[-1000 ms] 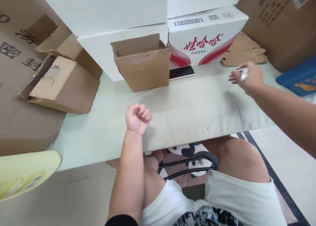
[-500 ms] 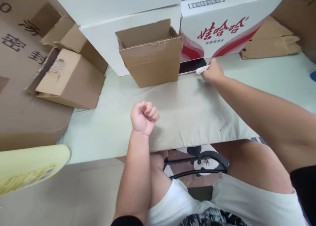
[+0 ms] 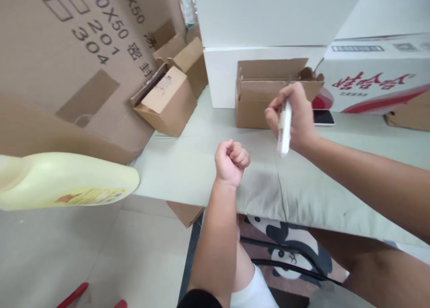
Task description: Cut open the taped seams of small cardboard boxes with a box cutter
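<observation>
Carrying seems the step here: the right hand (image 3: 298, 115), clamped on a slim white tool (image 3: 285, 131), is in front of the open box (image 3: 253, 105); the left hand (image 3: 231, 162), curled into a fist, is farther out from it. The next move, I'd say, calls for a firm grip. Earlier the right hand was by the phone (image 3: 323, 117), right of the box.

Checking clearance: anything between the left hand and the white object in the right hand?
Fingers of the right hand partly block the white object higher up; toward its lower end nothing visible intervenes, just tablecloth below.
</observation>
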`<state>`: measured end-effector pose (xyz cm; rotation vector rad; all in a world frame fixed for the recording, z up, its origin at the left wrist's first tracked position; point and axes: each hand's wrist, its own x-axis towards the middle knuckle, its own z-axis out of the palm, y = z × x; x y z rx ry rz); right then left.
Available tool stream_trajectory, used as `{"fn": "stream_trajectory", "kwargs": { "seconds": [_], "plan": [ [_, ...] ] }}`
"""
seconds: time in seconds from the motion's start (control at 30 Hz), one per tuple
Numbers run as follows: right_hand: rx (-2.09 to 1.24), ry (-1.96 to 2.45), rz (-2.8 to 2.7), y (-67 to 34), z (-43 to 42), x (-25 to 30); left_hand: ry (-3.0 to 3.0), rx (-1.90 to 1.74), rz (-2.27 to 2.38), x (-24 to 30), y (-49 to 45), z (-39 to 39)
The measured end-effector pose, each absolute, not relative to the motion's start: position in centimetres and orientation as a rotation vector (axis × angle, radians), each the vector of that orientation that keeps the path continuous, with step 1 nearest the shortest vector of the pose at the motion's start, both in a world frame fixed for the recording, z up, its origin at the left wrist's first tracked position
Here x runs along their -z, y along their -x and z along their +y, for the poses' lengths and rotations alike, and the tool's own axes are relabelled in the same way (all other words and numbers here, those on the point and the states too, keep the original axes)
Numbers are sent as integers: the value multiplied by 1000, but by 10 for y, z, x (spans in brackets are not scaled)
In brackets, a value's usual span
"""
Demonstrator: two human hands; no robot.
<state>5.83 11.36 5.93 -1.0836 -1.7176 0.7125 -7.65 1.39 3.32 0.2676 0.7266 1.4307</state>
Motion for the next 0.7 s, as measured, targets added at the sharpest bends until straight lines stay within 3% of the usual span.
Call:
{"fn": "stream_trajectory", "kwargs": {
  "seconds": [0.17,0.37,0.57,0.7],
  "plan": [
    [-728,771,-2217,71,115,-83,-237,-1378,696,-35,91,10],
    [-480,873,-2550,204,112,-91,-10,-1555,652,-32,109,9],
    [-405,1040,-2526,230,119,-81,65,-1558,650,-33,127,-1],
    [-366,1181,-2454,216,127,-76,126,-1776,715,-37,138,-9]
  ]
}}
